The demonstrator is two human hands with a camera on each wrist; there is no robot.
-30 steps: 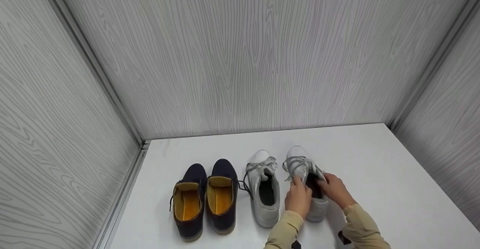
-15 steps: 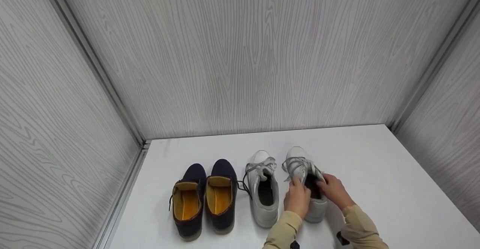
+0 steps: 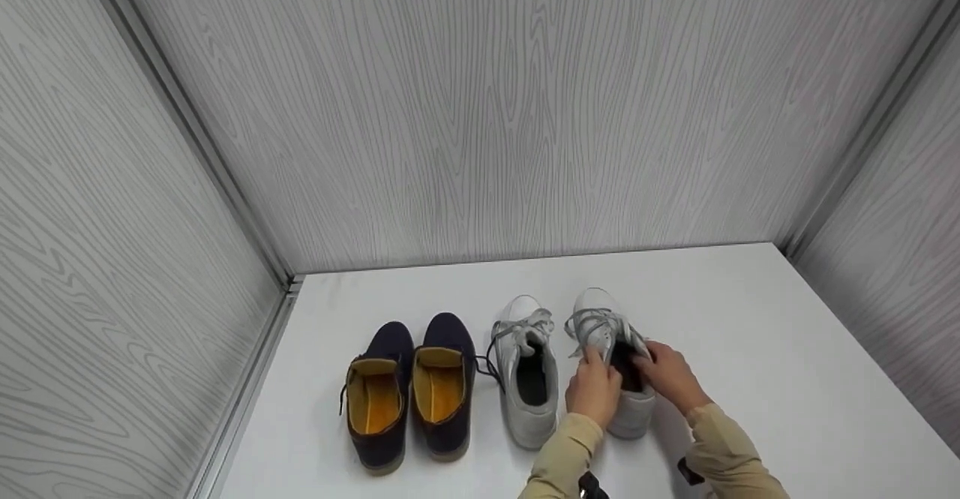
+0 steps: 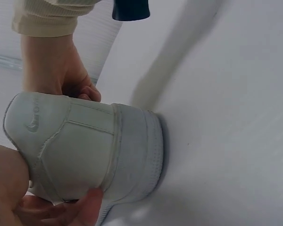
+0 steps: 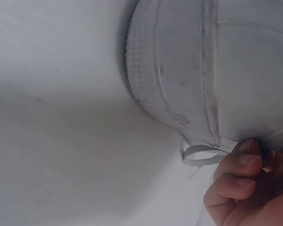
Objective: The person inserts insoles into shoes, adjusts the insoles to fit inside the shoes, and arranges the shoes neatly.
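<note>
A white sneaker (image 3: 632, 411) with grey laces stands at the right end of a row of shoes, toe toward the back wall. My left hand (image 3: 594, 392) pinches the left side of its collar, and my right hand (image 3: 670, 377) grips the right side with the thumb at the opening. The left wrist view shows the sneaker's heel (image 4: 80, 146) between both hands, its sole on the table. In the right wrist view, curled fingers (image 5: 236, 181) hold the sneaker's side near a loop of lace (image 5: 203, 154). Part of the collar is hidden behind my left hand.
The matching white sneaker (image 3: 534, 425) stands just left of my left hand, its laces tied in a bow. Farther left are two dark navy shoes, one inner (image 3: 448, 435) and one outer (image 3: 379, 450), with yellow-orange insoles. Wood-grain panels (image 3: 480, 109) enclose the white table (image 3: 780, 379).
The head view shifts slightly, so everything sits a little higher in it. Both hands keep their hold on the right-hand sneaker, which stays in its place.
</note>
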